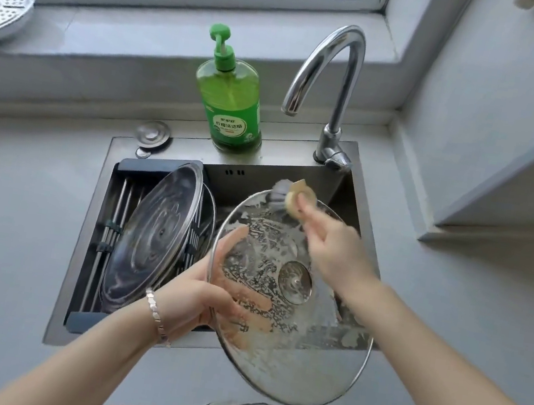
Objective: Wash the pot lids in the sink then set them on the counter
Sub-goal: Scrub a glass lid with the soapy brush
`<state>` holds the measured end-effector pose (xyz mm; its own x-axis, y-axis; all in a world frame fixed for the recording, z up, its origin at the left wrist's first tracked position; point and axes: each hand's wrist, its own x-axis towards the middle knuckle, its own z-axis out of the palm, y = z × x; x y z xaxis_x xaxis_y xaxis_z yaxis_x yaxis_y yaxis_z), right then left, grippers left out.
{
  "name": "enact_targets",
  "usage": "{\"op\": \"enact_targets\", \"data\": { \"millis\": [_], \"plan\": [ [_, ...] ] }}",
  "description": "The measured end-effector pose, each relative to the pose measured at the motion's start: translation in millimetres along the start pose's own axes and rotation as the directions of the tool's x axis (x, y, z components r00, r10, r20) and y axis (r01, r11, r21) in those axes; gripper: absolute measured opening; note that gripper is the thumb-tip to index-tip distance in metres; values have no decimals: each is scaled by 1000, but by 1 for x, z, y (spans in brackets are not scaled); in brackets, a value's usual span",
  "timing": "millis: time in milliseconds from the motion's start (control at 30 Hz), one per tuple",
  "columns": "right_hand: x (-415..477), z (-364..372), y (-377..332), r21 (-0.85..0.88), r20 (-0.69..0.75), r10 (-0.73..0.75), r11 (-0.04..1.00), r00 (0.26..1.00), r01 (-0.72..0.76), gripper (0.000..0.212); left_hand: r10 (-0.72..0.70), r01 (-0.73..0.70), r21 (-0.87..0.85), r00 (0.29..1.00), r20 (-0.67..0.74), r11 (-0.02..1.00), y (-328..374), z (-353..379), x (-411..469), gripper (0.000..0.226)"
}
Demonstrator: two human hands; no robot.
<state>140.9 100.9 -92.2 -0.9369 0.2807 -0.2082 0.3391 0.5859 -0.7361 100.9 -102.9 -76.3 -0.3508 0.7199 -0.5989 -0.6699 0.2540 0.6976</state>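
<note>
A large glass pot lid point(274, 352) with a metal rim, soapy on its surface, is held tilted over the steel sink point(112, 151). My left hand point(209, 298) grips its left edge, fingers showing through the glass. My right hand point(332, 243) presses a yellow sponge point(298, 195) against the lid's far edge. Two more lids lean in the sink's left half: a steel lid point(154, 230) in front and another lid's rim point(210, 214) just behind it, on a dark drain rack point(103, 247).
A green dish soap bottle point(230, 99) stands behind the sink beside the curved tap point(331, 87). A perforated metal steamer plate point(0, 9) rests on the window sill at left. Grey counter point(14, 216) flanks the sink on both sides.
</note>
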Motion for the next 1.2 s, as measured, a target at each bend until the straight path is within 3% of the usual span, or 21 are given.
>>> {"op": "enact_targets", "data": {
  "millis": [67, 167, 200, 333, 467, 533, 633, 667, 800, 933, 967, 1100, 1200],
  "plan": [
    [-1, 2, -10, 12, -7, -29, 999, 1000, 29, 44, -1, 1, 5, 1000, -9, 1000, 0, 4, 2, 94],
    [-29, 20, -31, 50, 96, -230, 973, 968, 226, 47, 25, -25, -7, 999, -21, 1000, 0, 3, 1, 91],
    [-27, 17, -28, 18, 99, -238, 971, 966, 237, 47, 25, -26, -12, 1000, -18, 1000, 0, 3, -1, 91],
    [4, -2, -15, -1, -29, -54, 999, 998, 54, 46, 21, -20, 29, 999, -28, 999, -2, 7, -1, 94],
    [-37, 19, -31, 42, 141, -256, 967, 956, 252, 49, 72, -70, 38, 995, -63, 997, -1, 3, -2, 93],
    [-21, 7, -12, -32, 80, -183, 982, 980, 186, 45, 93, -92, 26, 993, -71, 995, 0, 3, -7, 95],
    [11, -15, 18, -68, -92, 58, 996, 994, -64, 43, 120, -121, -5, 989, -83, 993, 2, 8, -11, 95],
    [8, -12, 18, -69, -78, 65, 995, 995, -71, 44, 120, -120, 7, 990, -79, 993, 1, 8, -11, 95],
    [-29, 13, 1, -70, 80, -140, 987, 987, 146, 46, 116, -115, 17, 990, -84, 993, -5, 5, -11, 99],
    [3, -9, 33, -122, -85, 90, 987, 992, -100, 45, 134, -133, 19, 985, -107, 991, -5, 6, -12, 101],
    [2, -9, 33, -106, -78, 106, 988, 991, -114, 45, 138, -135, 30, 984, -116, 990, -5, 5, -9, 102],
    [-29, 9, 13, -95, 86, -92, 990, 992, 100, 48, 129, -130, 1, 983, -134, 992, -4, 0, -7, 105],
    [-3, -11, 39, -138, -35, 86, 986, 996, -90, 46, 134, -134, 6, 982, -130, 991, -3, -1, -13, 105]
  ]
}}
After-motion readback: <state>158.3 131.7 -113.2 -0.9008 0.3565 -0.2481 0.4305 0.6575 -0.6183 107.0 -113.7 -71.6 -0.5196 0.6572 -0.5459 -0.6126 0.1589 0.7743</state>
